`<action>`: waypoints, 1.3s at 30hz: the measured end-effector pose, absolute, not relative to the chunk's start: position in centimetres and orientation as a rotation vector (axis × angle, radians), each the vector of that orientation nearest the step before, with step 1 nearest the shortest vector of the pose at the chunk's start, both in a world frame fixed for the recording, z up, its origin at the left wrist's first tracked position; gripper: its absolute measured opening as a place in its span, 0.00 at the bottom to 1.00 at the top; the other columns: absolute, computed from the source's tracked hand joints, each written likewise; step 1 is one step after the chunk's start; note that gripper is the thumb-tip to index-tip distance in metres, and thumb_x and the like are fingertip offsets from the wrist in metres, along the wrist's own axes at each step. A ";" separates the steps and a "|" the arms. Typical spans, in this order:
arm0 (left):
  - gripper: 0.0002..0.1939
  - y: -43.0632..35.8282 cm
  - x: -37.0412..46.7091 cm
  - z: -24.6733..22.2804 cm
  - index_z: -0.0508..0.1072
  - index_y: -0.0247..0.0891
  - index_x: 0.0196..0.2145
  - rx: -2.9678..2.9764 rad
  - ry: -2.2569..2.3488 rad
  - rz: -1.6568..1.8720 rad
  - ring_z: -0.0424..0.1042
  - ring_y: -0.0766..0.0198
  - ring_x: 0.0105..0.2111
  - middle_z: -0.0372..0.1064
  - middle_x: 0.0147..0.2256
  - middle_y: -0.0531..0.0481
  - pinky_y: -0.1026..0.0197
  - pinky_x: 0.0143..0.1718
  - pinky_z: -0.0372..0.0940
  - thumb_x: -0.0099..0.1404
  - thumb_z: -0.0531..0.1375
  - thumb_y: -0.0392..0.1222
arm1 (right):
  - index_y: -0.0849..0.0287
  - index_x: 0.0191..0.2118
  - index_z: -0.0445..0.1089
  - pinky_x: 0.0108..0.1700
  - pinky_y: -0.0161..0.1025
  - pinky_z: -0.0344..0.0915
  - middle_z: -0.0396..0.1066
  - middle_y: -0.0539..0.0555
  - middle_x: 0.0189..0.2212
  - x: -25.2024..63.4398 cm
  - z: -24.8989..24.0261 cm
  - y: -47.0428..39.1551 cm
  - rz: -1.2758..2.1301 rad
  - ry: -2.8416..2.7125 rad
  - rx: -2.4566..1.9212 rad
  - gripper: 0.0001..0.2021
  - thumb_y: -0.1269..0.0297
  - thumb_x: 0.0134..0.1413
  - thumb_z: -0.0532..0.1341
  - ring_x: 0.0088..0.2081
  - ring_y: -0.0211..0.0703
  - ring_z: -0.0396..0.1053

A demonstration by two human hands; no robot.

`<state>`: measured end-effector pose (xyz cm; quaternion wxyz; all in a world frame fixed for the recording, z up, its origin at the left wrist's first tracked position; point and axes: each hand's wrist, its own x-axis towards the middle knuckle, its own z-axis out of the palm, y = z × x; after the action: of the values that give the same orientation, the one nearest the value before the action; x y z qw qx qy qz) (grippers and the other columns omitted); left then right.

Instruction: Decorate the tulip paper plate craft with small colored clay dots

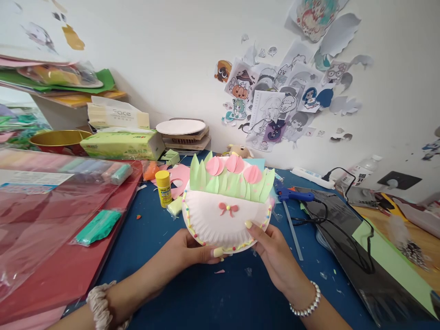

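Note:
Between my two hands a paper plate craft is held up over the table, its front facing me. Green paper grass and pink paper tulips rise from its pocket. A pink bow sits in the middle, and colored dots line the curved rim. My left hand grips the lower left edge, thumb in front and fingers hidden behind. My right hand pinches the lower right edge the same way. Just behind the craft on the left stands a yellow glue stick.
A blue glue gun with a cord lies to the right, near a glue rod. Red sheets with a teal clay packet cover the left. Tissue packs and a white plate stand at the back. Paper scraps dot the blue tabletop.

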<state>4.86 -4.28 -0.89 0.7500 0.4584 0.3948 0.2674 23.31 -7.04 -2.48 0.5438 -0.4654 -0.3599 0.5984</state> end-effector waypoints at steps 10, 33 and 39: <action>0.25 -4.3 5.1 -0.5 0.71 0.32 0.46 0.852 0.991 0.683 0.74 0.55 0.39 0.76 0.38 0.42 0.65 0.33 0.71 0.50 0.66 0.43 | 0.60 0.38 0.73 0.40 0.38 0.65 0.75 0.54 0.36 23.1 -2.5 -7.3 1.437 -0.856 -1.151 0.17 0.58 0.40 0.67 0.37 0.43 0.71; 0.27 -4.2 5.2 -1.1 0.70 0.34 0.47 0.895 1.005 0.722 0.73 0.53 0.40 0.75 0.40 0.42 0.63 0.33 0.71 0.49 0.66 0.46 | 0.61 0.41 0.72 0.44 0.41 0.65 0.75 0.56 0.38 22.9 -2.4 -7.0 1.441 -0.945 -1.146 0.18 0.59 0.42 0.66 0.41 0.47 0.70; 0.27 -4.2 5.3 -1.2 0.73 0.34 0.44 0.890 1.011 0.728 0.73 0.50 0.39 0.75 0.40 0.42 0.59 0.36 0.71 0.45 0.67 0.47 | 0.60 0.41 0.72 0.44 0.41 0.65 0.75 0.56 0.38 22.8 -2.4 -7.2 1.434 -0.927 -1.168 0.18 0.58 0.42 0.66 0.41 0.48 0.70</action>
<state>5.27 -4.20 -1.16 0.7209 0.4029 0.4575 0.3296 22.84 -7.22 -2.43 0.5110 -0.4853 -0.3853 0.5958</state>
